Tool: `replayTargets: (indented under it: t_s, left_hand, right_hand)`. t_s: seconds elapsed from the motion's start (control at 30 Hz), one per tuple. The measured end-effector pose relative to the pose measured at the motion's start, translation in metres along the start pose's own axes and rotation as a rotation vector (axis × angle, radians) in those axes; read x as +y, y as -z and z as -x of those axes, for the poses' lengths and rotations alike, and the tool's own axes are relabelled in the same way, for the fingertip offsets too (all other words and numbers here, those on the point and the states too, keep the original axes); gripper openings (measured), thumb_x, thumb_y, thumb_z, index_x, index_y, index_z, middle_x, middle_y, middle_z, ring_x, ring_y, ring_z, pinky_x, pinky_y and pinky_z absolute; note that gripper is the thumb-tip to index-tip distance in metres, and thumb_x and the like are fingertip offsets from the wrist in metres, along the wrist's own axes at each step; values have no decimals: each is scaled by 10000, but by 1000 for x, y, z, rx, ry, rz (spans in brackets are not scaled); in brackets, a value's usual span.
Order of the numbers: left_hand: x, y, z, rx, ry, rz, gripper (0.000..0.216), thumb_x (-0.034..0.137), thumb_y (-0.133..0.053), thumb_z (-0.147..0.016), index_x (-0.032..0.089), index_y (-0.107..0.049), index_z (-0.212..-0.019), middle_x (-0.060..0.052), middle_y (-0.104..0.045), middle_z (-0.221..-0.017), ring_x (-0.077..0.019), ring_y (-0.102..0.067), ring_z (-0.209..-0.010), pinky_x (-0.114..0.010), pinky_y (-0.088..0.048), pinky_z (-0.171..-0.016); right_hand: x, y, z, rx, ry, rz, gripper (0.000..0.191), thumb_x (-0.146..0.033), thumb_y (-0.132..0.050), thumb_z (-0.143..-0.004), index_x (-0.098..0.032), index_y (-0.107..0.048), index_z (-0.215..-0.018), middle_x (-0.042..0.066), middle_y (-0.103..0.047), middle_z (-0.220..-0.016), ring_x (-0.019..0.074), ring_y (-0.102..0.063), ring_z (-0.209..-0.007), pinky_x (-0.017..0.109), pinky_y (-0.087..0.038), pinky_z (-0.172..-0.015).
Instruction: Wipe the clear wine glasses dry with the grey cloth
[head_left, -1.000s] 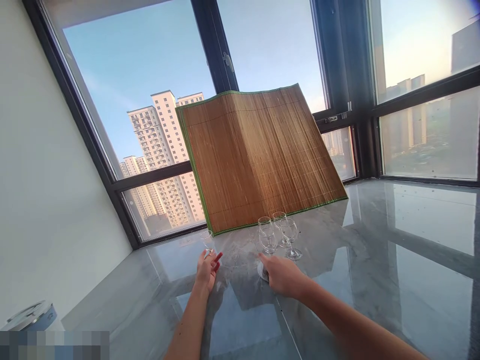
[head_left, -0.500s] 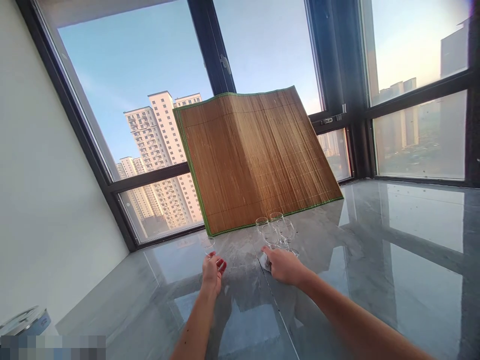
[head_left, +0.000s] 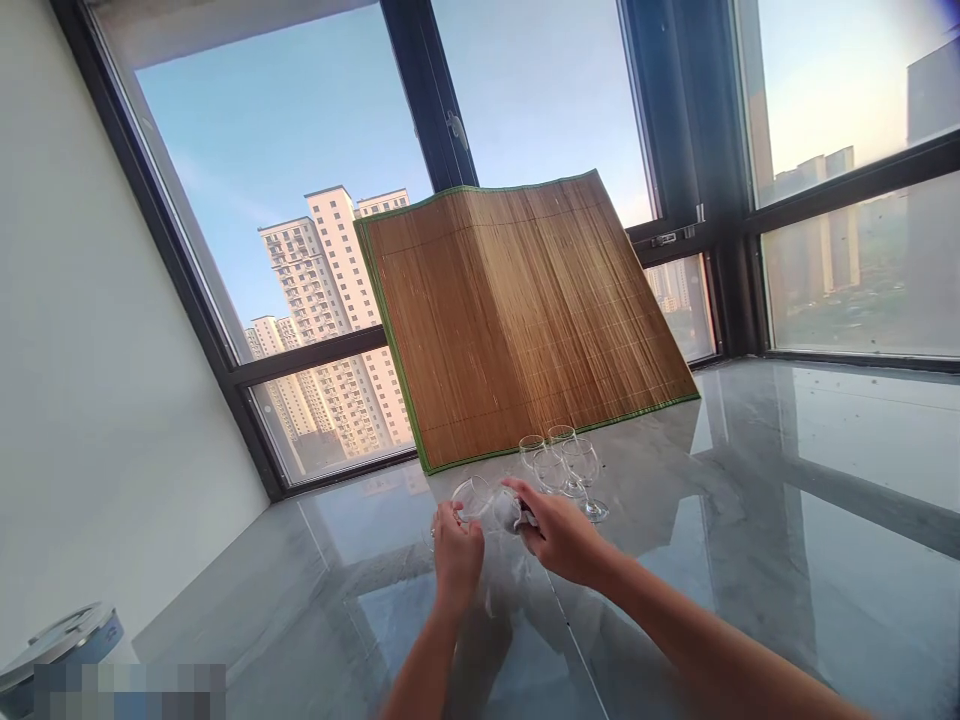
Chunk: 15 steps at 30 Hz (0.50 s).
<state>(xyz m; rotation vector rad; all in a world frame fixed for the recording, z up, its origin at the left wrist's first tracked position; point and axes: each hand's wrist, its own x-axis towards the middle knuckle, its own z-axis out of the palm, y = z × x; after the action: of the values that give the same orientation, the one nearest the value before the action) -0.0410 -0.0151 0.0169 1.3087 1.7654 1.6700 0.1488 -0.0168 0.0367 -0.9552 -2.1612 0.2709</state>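
Observation:
My left hand (head_left: 457, 560) is closed around a clear stemmed glass (head_left: 471, 497), whose bowl tilts toward the right hand. Its stem and foot are mostly hidden by the fingers. In my right hand (head_left: 559, 530) is a crumpled white cloth (head_left: 508, 510), close to the tilted bowl; whether cloth and glass touch, I cannot tell. Several more clear stemmed glasses (head_left: 581, 462) stand upright in a tight cluster just beyond the right hand.
A folded bamboo mat (head_left: 517, 310) with green edging leans against the dark window frame (head_left: 420, 90) behind the glasses. Glossy grey tiles (head_left: 750, 480) make up the surface. A lidded white-and-blue container (head_left: 71, 645) stands at the lower left. A white wall (head_left: 97, 330) rises on the left.
My left hand has moved right with the glass, which now tilts toward my right hand. The right hand has lifted the white cloth off the surface beside the cluster and turned toward the glass.

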Motion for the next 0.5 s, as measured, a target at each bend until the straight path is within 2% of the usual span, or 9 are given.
replayTargets:
  t_s: [0.1, 0.27, 0.37, 0.5]
  left_hand:
    - [4, -1, 13, -27, -279, -283, 291, 40, -573, -682, 207, -532, -917, -68, -519, -976, -240, -534, -948, -357, -428, -845]
    - [19, -2, 34, -265, -622, -639, 403, -23, -502, -644, 212, -557, -966, -78, -504, -971, -232, -524, -899, -334, -410, -795]
    - [26, 0, 38, -280, -694, -697, 404, 0, -508, -649, 213, -537, -992, -78, -505, -987, -242, -516, -922, -349, -409, -807]
    - [29, 5, 33, -185, -635, -574, 345, 40, -524, -681, 214, -519, -979, -72, -510, -992, -247, -520, -939, -367, -417, -844]
  right_hand:
    - [-10, 0, 3, 86, 75, -76, 654, -114, -492, -784, -235, -359, -1413, 50, -699, -1022, 198, -636, -850, 278, -395, -722]
    - [-11, 6, 3, 94, 144, -45, 577, -91, -472, -800, -244, -429, -1355, 56, -697, -1053, 202, -639, -911, 282, -413, -753]
    - [-5, 11, 0, 164, 77, -2, 562, -90, -469, -803, -230, -428, -1346, 48, -701, -989, 199, -641, -875, 276, -412, -732]
    - [4, 12, -3, 253, -25, 46, 592, -90, -478, -791, -231, -409, -1362, 51, -696, -1010, 202, -639, -861, 279, -397, -722]
